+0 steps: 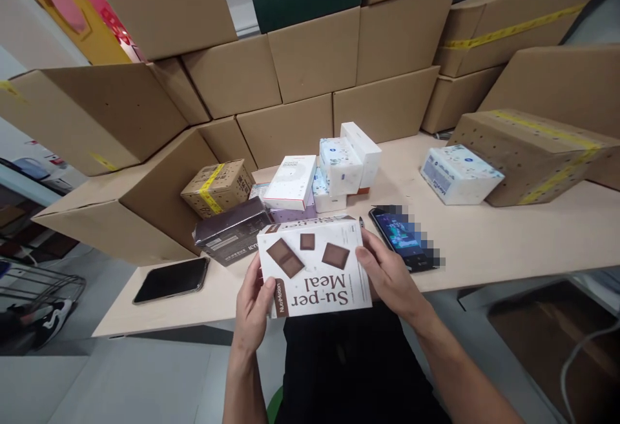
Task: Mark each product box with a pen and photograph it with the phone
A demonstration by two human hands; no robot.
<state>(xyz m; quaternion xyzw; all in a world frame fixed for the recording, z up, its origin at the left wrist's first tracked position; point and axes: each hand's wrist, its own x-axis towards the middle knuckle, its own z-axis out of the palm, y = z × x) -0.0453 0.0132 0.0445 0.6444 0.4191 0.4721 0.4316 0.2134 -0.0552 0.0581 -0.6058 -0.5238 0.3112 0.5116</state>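
Note:
Between my two hands is a white Su-per Meal box (317,275) with brown chocolate pieces printed on it, its lettering upside down to me. My left hand (254,301) grips its left end, thumb on the printed face. At the right end my right hand (385,266) holds it, thumb also on the face and the other fingers behind. The box is over the table's front edge. Just behind it lie a dark MUJI box (232,230) and a white flat box (291,182) resting on other packages.
A black phone (172,280) lies at the left, and a handheld device with a lit screen (400,233) at the right. Tissue packs (341,166) (462,172) and a small taped carton (217,186) stand farther back. Stacked cardboard boxes (314,56) wall the back of the table (489,243).

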